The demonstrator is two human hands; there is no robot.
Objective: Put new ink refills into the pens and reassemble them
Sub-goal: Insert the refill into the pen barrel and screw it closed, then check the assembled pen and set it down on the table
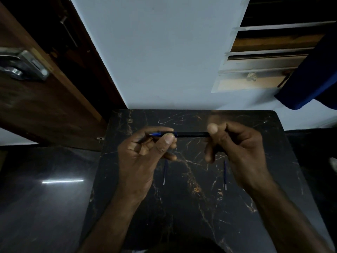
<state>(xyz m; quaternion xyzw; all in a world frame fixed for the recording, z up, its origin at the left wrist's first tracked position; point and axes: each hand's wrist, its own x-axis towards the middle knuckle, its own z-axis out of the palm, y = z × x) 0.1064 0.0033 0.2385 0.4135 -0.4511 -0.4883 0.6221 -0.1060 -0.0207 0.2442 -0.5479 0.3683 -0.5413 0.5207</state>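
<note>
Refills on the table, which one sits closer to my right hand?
The refill lying below your right hand, its upper end running under the fingers. The other refill lies to its left, beside your left hand.

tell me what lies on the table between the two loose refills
Nothing: in the head view the marble table is bare between the left refill and the right refill.

Pen (pixel 191 134) black barrel, blue at one end. Two refills (pixel 165 172) (pixel 225 175) blue with silvery tips. Surface (pixel 191 207) black marble pattern, gold and white veins. Wall (pixel 164 52) pale blue. Door (pixel 45 106) dark brown wood.
</note>
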